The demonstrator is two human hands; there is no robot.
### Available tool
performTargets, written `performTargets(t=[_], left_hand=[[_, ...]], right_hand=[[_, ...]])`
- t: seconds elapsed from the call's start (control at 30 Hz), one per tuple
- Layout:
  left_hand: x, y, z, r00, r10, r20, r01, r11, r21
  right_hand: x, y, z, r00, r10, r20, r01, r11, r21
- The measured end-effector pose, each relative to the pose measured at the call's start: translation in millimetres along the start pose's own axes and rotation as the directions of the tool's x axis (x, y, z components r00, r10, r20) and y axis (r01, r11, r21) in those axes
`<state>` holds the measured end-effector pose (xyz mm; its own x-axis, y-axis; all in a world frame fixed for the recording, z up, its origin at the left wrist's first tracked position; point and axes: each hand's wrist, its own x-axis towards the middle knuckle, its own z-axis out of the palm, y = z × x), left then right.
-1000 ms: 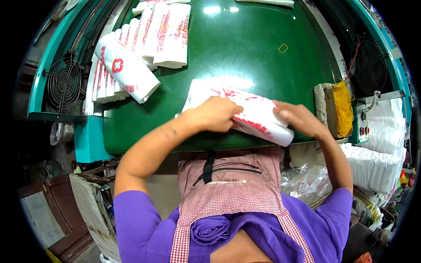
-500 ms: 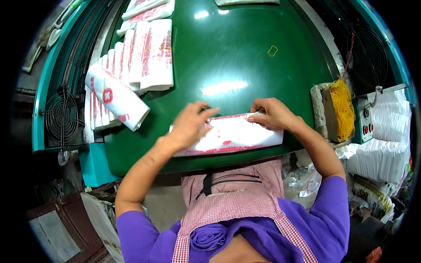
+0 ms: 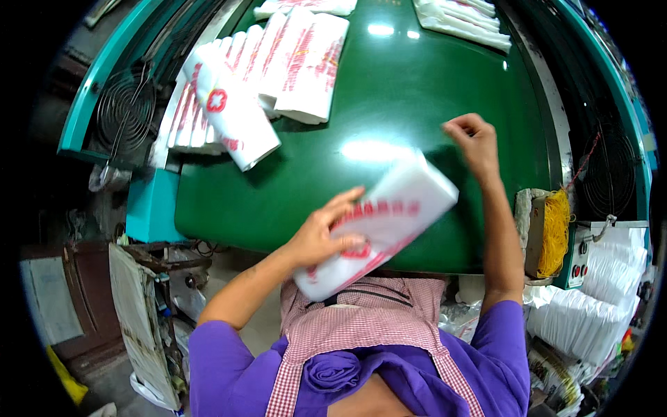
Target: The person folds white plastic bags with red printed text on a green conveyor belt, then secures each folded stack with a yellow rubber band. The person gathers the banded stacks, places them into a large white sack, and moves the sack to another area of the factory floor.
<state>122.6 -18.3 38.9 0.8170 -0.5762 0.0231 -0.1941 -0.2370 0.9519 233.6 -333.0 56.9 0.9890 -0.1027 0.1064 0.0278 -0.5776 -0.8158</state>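
Note:
My left hand (image 3: 326, 233) grips a folded bundle of white plastic bags (image 3: 389, 215) with red print. The bundle is tilted, its right end raised over the green table, its lower end near my apron. Higher up at the right, my right hand (image 3: 476, 142) is closed in a pinch over the table, apart from the bundle. Whatever lies between its fingertips is too small or hidden to make out. Another folded bag bundle (image 3: 233, 108) lies slanted across a row of similar bundles (image 3: 313, 66) at the left.
The green table (image 3: 389, 90) has metal side rails. More white bags (image 3: 465, 21) lie at the far right. A box of yellow rubber bands (image 3: 554, 233) hangs at the right edge beside a control box (image 3: 578, 257) with red buttons. Wire-guarded fans (image 3: 126, 111) stand at both sides.
My left hand has lifted and tilted the bundle. My right hand has left it and reached up to where a yellow rubber band lay; that band no longer shows. The view has shifted.

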Motion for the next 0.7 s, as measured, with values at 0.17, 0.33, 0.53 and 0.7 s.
performTargets(t=[0.17,0.33,0.53,0.7], left_hand=[[40,29,9,0.981,-0.140,-0.136,-0.047,0.507,-0.861],[50,29,16,0.997,-0.072,0.005,0.034,0.413,-0.910],[10,16,-7,0.999,0.024,0.033,0.022,0.354,-0.935],[-3,26,-62,0.986,-0.060,-0.153,0.109,0.936,0.336]], right_hand=[[-81,-67,53,0.928,-0.373,0.002,0.364,0.906,0.216],[-110,-62,40,0.974,-0.194,0.120,0.125,0.893,0.432],[-95,-66,26,0.968,-0.183,0.174,-0.195,-0.106,0.975],[-108,-141,10,0.601,-0.707,0.372,0.281,0.623,0.730]])
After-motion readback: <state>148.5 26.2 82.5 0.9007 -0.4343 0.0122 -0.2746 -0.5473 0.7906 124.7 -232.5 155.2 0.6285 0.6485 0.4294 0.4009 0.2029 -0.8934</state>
